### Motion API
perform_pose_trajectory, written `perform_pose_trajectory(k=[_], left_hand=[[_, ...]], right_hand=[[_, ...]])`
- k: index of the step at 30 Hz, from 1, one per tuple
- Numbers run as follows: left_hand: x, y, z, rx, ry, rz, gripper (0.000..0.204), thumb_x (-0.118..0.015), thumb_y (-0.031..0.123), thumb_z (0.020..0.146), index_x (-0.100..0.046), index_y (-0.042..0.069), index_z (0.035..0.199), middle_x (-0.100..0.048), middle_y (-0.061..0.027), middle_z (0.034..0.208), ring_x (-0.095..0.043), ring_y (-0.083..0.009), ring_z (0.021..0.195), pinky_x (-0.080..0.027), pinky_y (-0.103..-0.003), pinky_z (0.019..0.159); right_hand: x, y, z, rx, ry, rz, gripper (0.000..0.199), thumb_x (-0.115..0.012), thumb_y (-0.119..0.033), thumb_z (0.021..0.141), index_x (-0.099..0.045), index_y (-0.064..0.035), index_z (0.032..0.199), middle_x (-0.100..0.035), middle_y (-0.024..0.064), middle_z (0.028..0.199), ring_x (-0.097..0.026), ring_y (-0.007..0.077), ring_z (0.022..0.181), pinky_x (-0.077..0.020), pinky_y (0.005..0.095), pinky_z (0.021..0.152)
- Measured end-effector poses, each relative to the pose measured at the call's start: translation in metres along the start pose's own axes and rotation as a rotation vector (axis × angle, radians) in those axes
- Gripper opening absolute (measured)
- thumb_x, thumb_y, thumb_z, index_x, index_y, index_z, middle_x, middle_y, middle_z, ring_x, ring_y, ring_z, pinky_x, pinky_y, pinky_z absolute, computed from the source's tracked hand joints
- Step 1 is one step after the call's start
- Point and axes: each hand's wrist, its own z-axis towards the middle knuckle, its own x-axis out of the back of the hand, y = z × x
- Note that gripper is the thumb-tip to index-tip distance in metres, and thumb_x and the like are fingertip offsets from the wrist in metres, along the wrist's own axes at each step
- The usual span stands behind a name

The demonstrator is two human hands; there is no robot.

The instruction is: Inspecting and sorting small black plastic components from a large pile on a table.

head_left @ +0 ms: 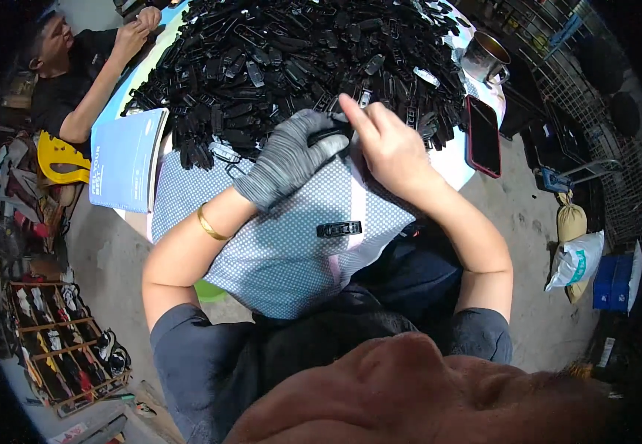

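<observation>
My left hand, in a grey striped knit glove, is closed around a dark black plastic piece. The thumb lies along the piece. My right hand is bare and right beside it, its fingers bent and brought together at the right end of that piece. What those right fingertips grip is hidden behind the hand. On the patterned cloth in front of me lies a single black plastic clip-like part. Beyond both hands rises a big heap of similar black parts, a few with silvery surfaces.
A blue notebook stands at the table's left edge, near a yellow plastic object. On the right are a phone and a metal mug. A co-worker sits at the far left. Sacks and wire racks line the right.
</observation>
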Motion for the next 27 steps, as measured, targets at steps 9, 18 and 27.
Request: perform_pose_trajectory(k=[9, 18, 27], left_hand=[[0.007, 0.024, -0.002, 0.276, 0.019, -0.915, 0.040, -0.066, 0.010, 0.077, -0.055, 0.001, 0.115, -0.063, -0.0057, 0.091, -0.061, -0.0105, 0.076, -0.053, -0.023, 0.070], [0.008, 0.017, -0.005, 0.193, 0.066, -0.582, 0.032, -0.062, 0.007, 0.082, -0.057, 0.001, 0.113, -0.064, -0.0052, 0.097, -0.060, -0.0093, 0.079, -0.051, -0.022, 0.072], [0.002, 0.029, -0.008, 0.235, 0.101, -0.532, 0.036, -0.061, 0.010, 0.084, -0.054, -0.001, 0.118, -0.061, -0.0073, 0.107, -0.057, -0.0116, 0.093, -0.048, -0.024, 0.083]], right_hand=[[-0.004, 0.003, 0.000, -0.090, 0.128, 0.488, 0.034, -0.058, 0.001, 0.078, -0.059, 0.0006, 0.112, -0.057, 0.0145, 0.093, -0.058, 0.0212, 0.076, -0.0494, 0.0270, 0.065], [0.002, 0.001, 0.001, -0.232, 0.106, 0.686, 0.032, -0.067, -0.002, 0.074, -0.062, 0.0011, 0.106, -0.059, 0.0099, 0.090, -0.059, 0.0150, 0.077, -0.0512, 0.0231, 0.068], [-0.001, -0.005, -0.002, -0.132, 0.186, 0.364, 0.034, -0.070, -0.002, 0.069, -0.063, -0.0014, 0.102, -0.055, 0.0082, 0.075, -0.057, 0.0161, 0.060, -0.0464, 0.0274, 0.052]])
